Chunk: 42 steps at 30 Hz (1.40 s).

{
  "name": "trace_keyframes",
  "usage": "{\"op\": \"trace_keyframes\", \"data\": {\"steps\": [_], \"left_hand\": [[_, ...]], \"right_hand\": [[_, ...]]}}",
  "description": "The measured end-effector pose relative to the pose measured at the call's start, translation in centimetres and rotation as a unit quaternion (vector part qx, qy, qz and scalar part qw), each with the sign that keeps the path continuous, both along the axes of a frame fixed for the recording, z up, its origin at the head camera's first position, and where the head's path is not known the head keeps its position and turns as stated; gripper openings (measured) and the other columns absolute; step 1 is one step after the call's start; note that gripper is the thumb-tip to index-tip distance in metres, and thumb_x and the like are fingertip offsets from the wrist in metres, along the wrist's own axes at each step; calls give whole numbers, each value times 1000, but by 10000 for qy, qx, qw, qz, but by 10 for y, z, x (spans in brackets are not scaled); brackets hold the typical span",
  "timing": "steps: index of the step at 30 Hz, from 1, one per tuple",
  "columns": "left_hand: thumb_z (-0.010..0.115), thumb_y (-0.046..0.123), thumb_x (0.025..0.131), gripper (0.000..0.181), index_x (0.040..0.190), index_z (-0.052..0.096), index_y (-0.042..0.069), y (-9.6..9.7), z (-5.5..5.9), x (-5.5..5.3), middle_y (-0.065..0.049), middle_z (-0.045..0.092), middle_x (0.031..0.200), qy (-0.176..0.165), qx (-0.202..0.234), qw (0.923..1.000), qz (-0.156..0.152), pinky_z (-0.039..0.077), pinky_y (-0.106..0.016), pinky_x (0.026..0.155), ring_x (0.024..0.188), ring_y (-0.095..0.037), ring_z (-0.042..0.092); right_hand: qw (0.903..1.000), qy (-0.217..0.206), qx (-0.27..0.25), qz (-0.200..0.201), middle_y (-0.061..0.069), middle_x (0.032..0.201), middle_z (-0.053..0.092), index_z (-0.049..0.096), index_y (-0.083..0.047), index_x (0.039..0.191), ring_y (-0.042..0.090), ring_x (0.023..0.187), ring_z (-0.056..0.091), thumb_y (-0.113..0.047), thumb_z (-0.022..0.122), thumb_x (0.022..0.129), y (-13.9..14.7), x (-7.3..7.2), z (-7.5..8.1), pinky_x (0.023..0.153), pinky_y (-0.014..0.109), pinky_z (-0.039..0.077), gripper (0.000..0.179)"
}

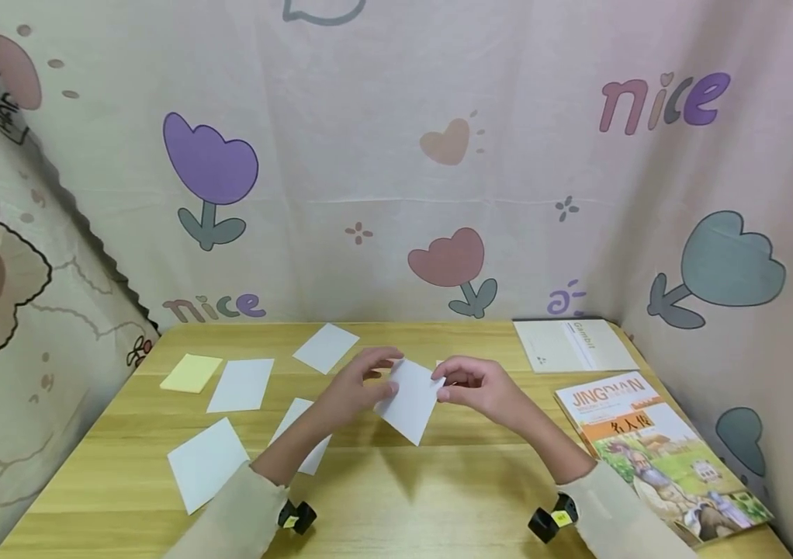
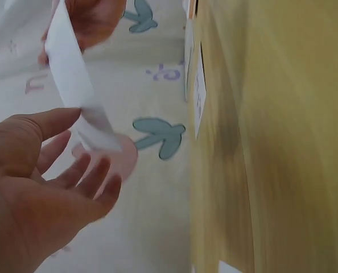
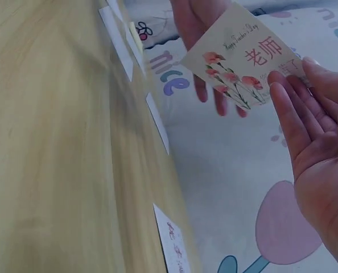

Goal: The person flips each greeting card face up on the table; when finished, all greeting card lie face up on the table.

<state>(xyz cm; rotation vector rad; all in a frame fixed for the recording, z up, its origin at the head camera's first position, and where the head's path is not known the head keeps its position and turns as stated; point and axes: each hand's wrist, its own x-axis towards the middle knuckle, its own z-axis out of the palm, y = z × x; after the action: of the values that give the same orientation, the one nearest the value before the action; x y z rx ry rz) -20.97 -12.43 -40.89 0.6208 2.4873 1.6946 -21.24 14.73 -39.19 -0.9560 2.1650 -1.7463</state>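
Observation:
A greeting card [image 1: 410, 400] is held up over the table between both hands. Its plain white back faces the head camera, while the right wrist view shows its printed face [image 3: 231, 62] with red flowers and Chinese characters. My left hand [image 1: 358, 384] pinches the card's left side, thumb in front. At the opposite corner, my right hand [image 1: 480, 384] pinches the edge between thumb and fingers. Another card with red writing [image 3: 172, 239] lies on the table, mostly hidden behind the right hand in the head view.
Several white cards [image 1: 241, 386] lie spread on the left of the wooden table [image 1: 438, 505], along with a yellow paper pad [image 1: 191, 373]. On the right are a pale notebook [image 1: 557, 347] and an illustrated book [image 1: 676, 466]. A patterned curtain [image 1: 341, 140] hangs behind.

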Motion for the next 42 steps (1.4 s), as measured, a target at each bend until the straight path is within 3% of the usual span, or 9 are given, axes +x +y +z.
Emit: {"op": "trace_keyframes", "data": {"steps": [3, 5, 11, 14, 19, 23, 30, 37, 42], "left_hand": [[70, 12, 94, 41, 133, 62, 18, 10, 2, 6, -7, 47, 150, 431, -245, 9988, 12, 41, -59, 107, 138, -33, 45], [70, 14, 94, 38, 131, 63, 20, 17, 2, 9, -5, 47, 151, 498, -313, 9983, -35, 42, -61, 106, 139, -33, 43], [68, 16, 96, 34, 129, 64, 16, 27, 1, 17, -3, 58, 140, 286, -33, 9994, -196, 47, -53, 104, 127, -28, 55], [67, 21, 98, 34, 131, 63, 13, 30, 2, 22, -2, 64, 133, 253, 22, 9992, -301, 48, -48, 105, 123, -23, 60], [65, 26, 100, 39, 136, 60, 13, 33, 3, 26, 0, 66, 133, 482, -151, 9972, -557, 49, -43, 105, 123, -18, 62], [62, 18, 101, 33, 133, 63, 15, 33, 2, 28, 0, 67, 131, 563, -390, 9961, -548, 54, -36, 96, 113, -18, 65], [58, 3, 100, 33, 130, 65, 13, 33, 0, 27, -2, 69, 127, 760, -558, 9949, -363, 56, -29, 88, 107, -16, 67], [59, 2, 98, 32, 126, 68, 16, 29, -2, 23, 2, 70, 117, 832, -485, 9953, 79, 55, -25, 79, 90, -14, 62], [58, 2, 97, 28, 116, 71, 17, 29, 0, 23, 4, 70, 105, 769, -433, 9961, 18, 50, -23, 69, 82, -14, 58]], "right_hand": [[9998, -26, -161, -73, 19, 109, 71, 66, -3, 114, 15, 95, 71, -12, 72, 93, 1, -2, -3, 84, 40, 60, 24], [9995, -51, -303, -112, 21, 110, 70, 65, -1, 114, 15, 95, 71, -10, 70, 94, 1, -3, -5, 85, 40, 60, 23], [9967, 35, -347, -737, 14, 97, 71, 67, -3, 112, 20, 88, 70, -14, 70, 95, -1, -5, -12, 78, 30, 60, 20], [9924, -28, -160, -1216, 8, 93, 71, 69, -8, 110, 24, 87, 69, -21, 71, 95, -4, -5, -14, 78, 34, 59, 20], [9850, -65, 150, -1716, 4, 94, 70, 70, -15, 105, 22, 85, 66, -29, 71, 95, -10, -2, -15, 75, 34, 58, 18], [9802, 141, 181, -1966, 3, 90, 67, 71, -15, 102, 17, 81, 63, -30, 72, 94, -12, -1, -14, 70, 30, 55, 16], [9782, 268, 285, -2039, 4, 83, 62, 72, -17, 102, 16, 72, 55, -31, 71, 95, -10, 1, -10, 59, 23, 47, 16], [9805, 330, 469, -1880, 7, 88, 63, 72, -12, 112, 17, 77, 55, -25, 67, 98, -5, 0, -6, 62, 22, 47, 20], [9825, 686, 770, -1548, 2, 96, 65, 72, -16, 114, 17, 81, 56, -24, 70, 96, -4, 0, -5, 65, 23, 48, 20]]}}
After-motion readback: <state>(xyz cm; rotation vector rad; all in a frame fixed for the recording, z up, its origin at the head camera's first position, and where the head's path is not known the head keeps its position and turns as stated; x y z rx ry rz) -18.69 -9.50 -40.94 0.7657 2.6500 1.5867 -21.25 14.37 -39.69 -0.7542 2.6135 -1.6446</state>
